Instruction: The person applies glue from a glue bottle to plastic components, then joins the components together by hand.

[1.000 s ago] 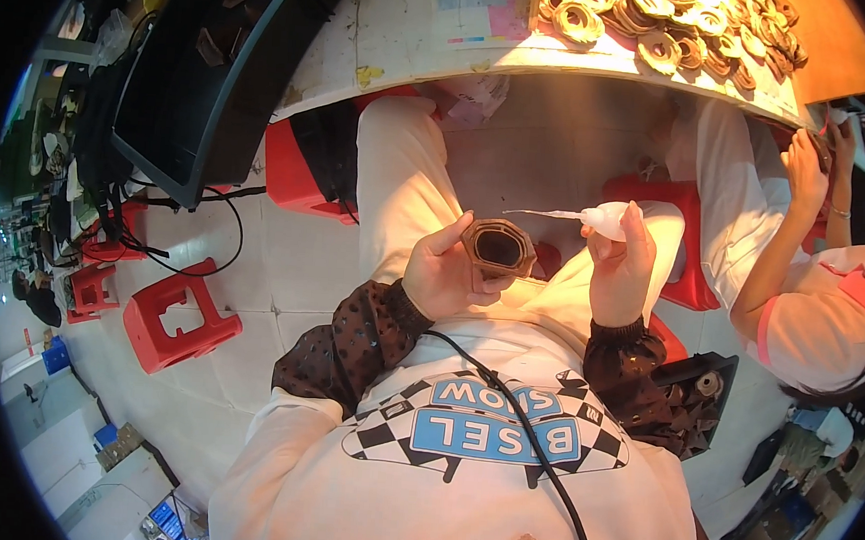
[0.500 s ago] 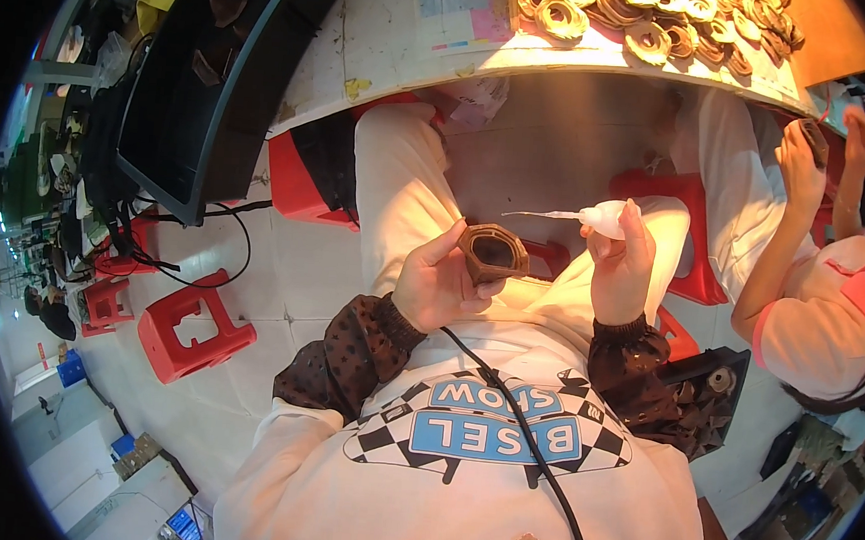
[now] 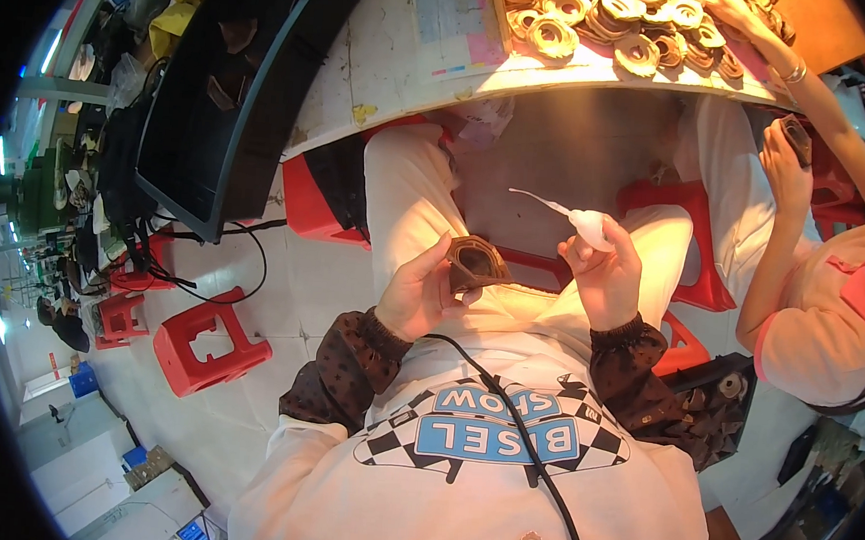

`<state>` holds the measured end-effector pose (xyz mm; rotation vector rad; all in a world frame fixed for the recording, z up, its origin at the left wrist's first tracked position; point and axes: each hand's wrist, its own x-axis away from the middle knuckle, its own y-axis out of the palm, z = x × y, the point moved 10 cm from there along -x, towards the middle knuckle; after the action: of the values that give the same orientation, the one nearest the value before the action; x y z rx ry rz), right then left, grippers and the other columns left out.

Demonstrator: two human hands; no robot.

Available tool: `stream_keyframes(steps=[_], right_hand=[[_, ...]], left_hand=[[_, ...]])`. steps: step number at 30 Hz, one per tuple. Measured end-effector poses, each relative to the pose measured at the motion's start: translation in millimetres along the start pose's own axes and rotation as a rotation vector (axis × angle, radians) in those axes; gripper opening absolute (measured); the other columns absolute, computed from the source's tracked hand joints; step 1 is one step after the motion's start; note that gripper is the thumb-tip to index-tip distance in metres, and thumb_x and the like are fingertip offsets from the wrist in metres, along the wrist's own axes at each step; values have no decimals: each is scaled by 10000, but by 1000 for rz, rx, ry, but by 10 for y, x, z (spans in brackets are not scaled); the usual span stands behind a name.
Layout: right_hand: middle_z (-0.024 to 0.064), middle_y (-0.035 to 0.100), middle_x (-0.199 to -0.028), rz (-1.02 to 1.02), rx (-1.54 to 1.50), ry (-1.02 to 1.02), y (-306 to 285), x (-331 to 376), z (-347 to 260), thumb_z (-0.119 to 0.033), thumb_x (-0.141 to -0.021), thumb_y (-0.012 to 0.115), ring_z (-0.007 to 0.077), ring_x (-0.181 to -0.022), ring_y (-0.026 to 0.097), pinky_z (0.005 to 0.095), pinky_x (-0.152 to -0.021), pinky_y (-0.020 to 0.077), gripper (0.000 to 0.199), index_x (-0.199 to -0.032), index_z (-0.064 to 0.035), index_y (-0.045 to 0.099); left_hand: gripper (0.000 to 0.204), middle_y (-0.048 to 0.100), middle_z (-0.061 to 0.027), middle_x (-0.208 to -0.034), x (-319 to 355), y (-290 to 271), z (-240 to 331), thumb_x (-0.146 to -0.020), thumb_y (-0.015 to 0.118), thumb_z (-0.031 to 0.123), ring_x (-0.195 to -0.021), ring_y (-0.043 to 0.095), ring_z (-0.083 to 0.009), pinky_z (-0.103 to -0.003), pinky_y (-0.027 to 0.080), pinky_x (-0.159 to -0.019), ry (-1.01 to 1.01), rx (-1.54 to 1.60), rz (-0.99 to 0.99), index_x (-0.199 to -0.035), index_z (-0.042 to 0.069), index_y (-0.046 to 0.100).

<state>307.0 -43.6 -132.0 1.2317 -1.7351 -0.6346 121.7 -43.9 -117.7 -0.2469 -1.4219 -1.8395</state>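
Over my lap, my left hand (image 3: 418, 294) grips a brown octagonal piece (image 3: 477, 263) with a round opening in its middle; the thumb lies along its near left rim. To the right, my right hand (image 3: 602, 280) is closed round a small white squeeze bottle (image 3: 590, 227). The bottle's long thin nozzle (image 3: 541, 199) points up and to the left, apart from the brown piece. Both hands are below the table's edge.
On the lit table (image 3: 377, 65) lie several brown ring-shaped pieces (image 3: 551, 36). A large black tray (image 3: 213, 104) stands at the left, near a red stool (image 3: 209, 343). At the right a co-worker (image 3: 820, 327) holds a brown piece (image 3: 796, 141) and reaches over the table.
The brown piece has tilted and moved slightly left in my left hand. My right hand has lowered and turned the bottle, its nozzle now angled upward. The co-worker's arm now reaches across the table.
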Motion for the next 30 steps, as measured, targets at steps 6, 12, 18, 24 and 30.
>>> stream_keyframes(steps=[6,12,18,24,30], right_hand=[[58,601,-726,-68,-83,66,89,-6,85,-204,-917,505,135,-673,572,344,-787,499,214,-976,-21,597],[59,604,-731,-68,-5,97,121,24,116,-250,-899,563,143,-649,552,352,-829,455,307,-1091,-12,588],[114,665,-840,-192,-57,145,237,20,176,-229,-929,535,134,-680,599,316,-808,499,329,-1120,37,569],[72,627,-789,-184,-38,129,230,25,204,-253,-943,521,121,-668,583,308,-794,510,317,-1110,12,568],[36,571,-724,-128,7,123,223,30,197,-293,-925,538,124,-635,506,322,-781,428,306,-1042,-12,565]], left_hand=[[407,628,-28,-926,64,-80,142,-966,436,454,-748,561,-135,-223,347,-509,37,-112,125,-1104,92,560],[393,638,-35,-940,115,-73,371,-964,437,436,-751,577,-132,-237,397,-532,146,-269,137,-1100,91,566],[375,650,-39,-930,222,-76,578,-965,436,409,-735,592,-114,-237,423,-533,250,-383,172,-1103,83,559],[286,618,-14,-907,308,-76,714,-961,482,334,-724,582,-93,-217,439,-533,304,-401,219,-1065,76,546],[261,621,-5,-889,365,-40,847,-961,491,321,-724,600,-71,-193,442,-539,385,-476,248,-1042,77,536]])
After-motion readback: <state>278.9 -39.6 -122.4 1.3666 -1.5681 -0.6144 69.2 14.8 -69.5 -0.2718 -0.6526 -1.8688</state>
